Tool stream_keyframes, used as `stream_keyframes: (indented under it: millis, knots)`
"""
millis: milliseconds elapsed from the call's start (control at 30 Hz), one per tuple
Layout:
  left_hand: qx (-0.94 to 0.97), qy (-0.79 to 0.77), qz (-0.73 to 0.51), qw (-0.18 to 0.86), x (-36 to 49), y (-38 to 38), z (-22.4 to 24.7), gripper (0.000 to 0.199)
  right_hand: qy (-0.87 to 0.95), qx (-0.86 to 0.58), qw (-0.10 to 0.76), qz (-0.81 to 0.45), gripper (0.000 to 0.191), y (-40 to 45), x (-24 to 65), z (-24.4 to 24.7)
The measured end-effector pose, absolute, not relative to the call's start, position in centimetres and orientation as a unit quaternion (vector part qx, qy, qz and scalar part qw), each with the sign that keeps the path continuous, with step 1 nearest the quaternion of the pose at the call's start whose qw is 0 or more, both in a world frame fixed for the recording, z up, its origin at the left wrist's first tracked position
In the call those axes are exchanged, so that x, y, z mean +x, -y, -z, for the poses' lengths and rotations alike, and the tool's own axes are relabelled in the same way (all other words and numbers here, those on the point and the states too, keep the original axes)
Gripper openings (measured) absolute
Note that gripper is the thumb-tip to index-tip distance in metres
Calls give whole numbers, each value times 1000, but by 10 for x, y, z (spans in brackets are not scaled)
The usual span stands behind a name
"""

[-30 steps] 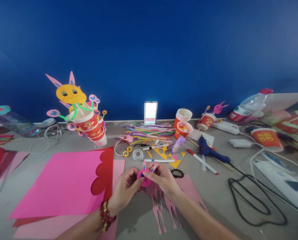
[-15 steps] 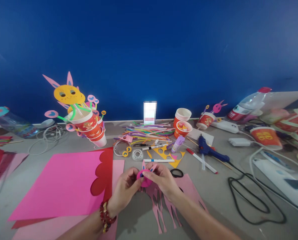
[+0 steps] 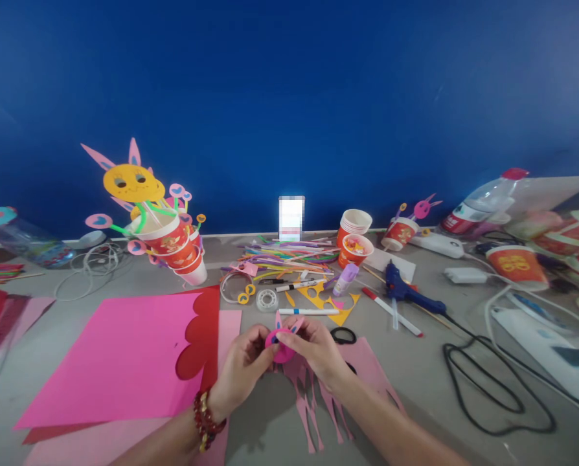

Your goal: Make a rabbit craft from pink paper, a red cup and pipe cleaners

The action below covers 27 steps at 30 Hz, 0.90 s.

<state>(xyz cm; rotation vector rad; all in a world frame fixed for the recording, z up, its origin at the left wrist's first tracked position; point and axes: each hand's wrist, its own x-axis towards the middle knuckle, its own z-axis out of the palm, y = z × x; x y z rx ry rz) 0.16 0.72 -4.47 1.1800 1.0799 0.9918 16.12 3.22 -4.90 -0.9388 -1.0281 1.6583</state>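
Barely anything shifts from a second ago. Left hand (image 3: 241,369) and right hand (image 3: 321,354) both pinch a magenta eared disc (image 3: 284,355), over pink cut paper (image 3: 297,375)

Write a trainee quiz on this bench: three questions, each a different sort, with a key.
1. Multiple choice: what do the left hand and right hand both hold?
a) a cup
b) an eared disc
c) a bottle
2. True or false: the bracelet is on the right arm.
3. Fill in: seen from the person's side, the glue gun lies to the ____ of the tape.

Key:
1. b
2. False; the bracelet is on the left arm.
3. right
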Motion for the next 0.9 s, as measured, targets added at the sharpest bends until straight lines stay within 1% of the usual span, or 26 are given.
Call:
stream_keyframes:
  millis: [167, 433, 900]
  knots:
    - [504, -468, -423, 590, 2, -7, 42, 31, 411, -385, 473, -677, 25, -30, 160, 47]
    - [512, -464, -426, 584, 1, -7, 47, 28, 402, -378, 484, -679, 26, -29, 158, 45]
    - [509, -465, -429, 584, 2, -7, 47, 30, 386, -372, 486, -691, 26, -28, 157, 49]
